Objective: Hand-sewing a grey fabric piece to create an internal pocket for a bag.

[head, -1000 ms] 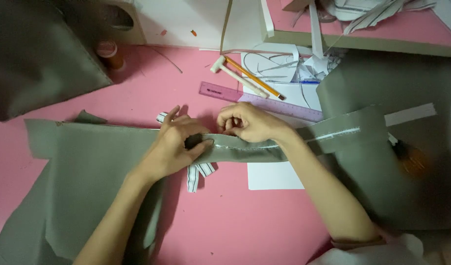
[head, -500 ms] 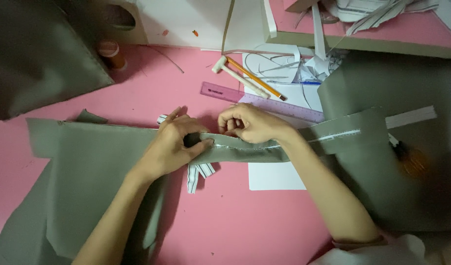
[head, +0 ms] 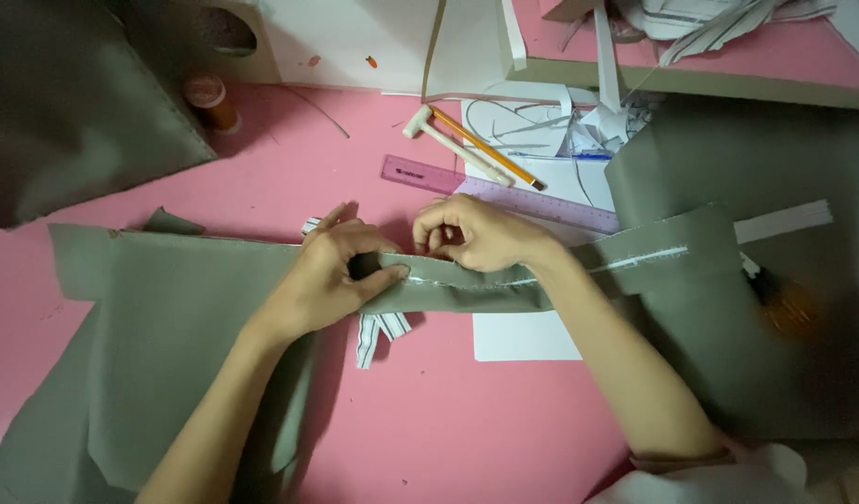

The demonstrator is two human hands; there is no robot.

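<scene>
Pinching a folded grey strip (head: 467, 289), both hands work at the middle of a pink table (head: 448, 429). Left hand (head: 331, 275) grips the strip's fold between thumb and fingers, closed on the cloth. Right hand (head: 471, 233) is curled tight, fingertips pressing the strip's upper edge just beside the left. Strip runs left to right, joined to grey cloth (head: 168, 317) at left and crossing white paper (head: 528, 336) at right. Striped scrap (head: 378, 331) lies under the strip. Purple ruler (head: 504, 198), pencil (head: 485, 149) and white tool (head: 448, 142) lie beyond the hands. Thread spool (head: 210, 98) stands well apart, upper left.
</scene>
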